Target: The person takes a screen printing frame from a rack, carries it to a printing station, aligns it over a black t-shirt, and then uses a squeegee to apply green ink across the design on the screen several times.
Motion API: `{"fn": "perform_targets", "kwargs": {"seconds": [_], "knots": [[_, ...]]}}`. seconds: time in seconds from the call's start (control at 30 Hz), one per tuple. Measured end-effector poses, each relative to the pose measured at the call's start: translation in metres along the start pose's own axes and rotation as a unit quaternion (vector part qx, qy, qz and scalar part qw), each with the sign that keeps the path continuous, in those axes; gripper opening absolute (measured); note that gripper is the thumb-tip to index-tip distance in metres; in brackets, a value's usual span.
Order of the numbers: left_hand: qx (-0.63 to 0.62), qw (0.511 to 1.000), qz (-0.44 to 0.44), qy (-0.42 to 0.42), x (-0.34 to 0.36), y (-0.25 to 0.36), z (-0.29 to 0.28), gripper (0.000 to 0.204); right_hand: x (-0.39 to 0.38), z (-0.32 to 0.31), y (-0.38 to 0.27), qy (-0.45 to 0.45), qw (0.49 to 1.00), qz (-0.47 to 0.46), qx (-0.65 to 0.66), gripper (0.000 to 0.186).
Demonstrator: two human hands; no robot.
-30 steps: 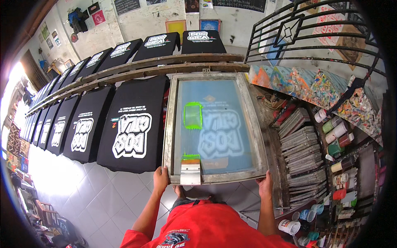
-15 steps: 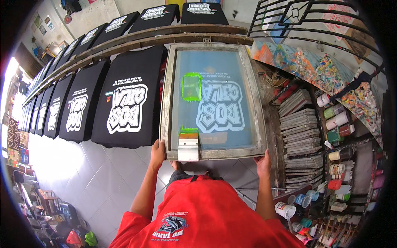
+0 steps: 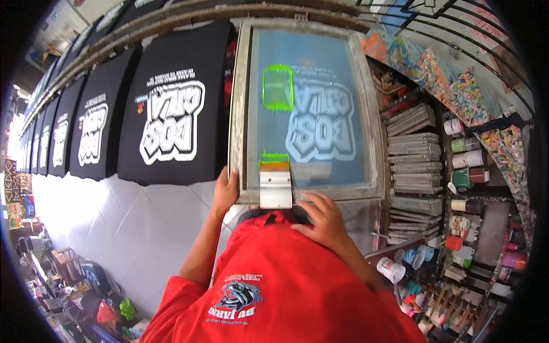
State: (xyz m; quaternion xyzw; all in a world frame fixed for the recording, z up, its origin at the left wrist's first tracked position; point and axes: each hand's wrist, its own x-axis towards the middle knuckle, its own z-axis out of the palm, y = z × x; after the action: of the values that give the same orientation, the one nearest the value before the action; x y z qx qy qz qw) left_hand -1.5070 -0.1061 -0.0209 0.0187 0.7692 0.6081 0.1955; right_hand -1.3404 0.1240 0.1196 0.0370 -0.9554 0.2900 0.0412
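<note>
A wooden-framed printing screen (image 3: 372, 143) with blue mesh lies before me. White lettering shows through the mesh, and a patch of bright green ink (image 3: 278, 87) marks its left half. My left hand (image 3: 227, 191) grips the near left corner of the frame. A squeegee (image 3: 275, 188) with a pale metal holder and a green-inked orange blade rests on the near edge of the screen. Just right of its holder is my right hand (image 3: 323, 216), fingers spread and holding nothing; whether a fingertip touches the frame I cannot tell.
To the left runs a row of printed black shirts (image 3: 171, 63) along a rail (image 3: 189, 8). Stacked screen frames (image 3: 414, 163) stand at the right, beside shelves of ink tubs (image 3: 466, 159). A metal grille (image 3: 457, 34) fills the far right.
My right hand has let go of the frame's near right corner and moved left toward the squeegee. My left hand stays on the frame. The view has shifted, so the screen sits higher.
</note>
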Motion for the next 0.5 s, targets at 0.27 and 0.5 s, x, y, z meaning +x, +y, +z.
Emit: {"fn": "perform_targets", "kwargs": {"seconds": [0.27,0.5], "knots": [[-0.007,1.0,-0.018,0.006,-0.004,0.028,0.004,0.026,0.06,0.047,-0.01,-0.103,0.987,-0.06,-0.108,0.055],[0.017,1.0,0.014,0.009,-0.005,0.036,-0.001,0.028,0.144,0.01,0.003,-0.078,0.991,0.044,-0.097,0.036]]}}
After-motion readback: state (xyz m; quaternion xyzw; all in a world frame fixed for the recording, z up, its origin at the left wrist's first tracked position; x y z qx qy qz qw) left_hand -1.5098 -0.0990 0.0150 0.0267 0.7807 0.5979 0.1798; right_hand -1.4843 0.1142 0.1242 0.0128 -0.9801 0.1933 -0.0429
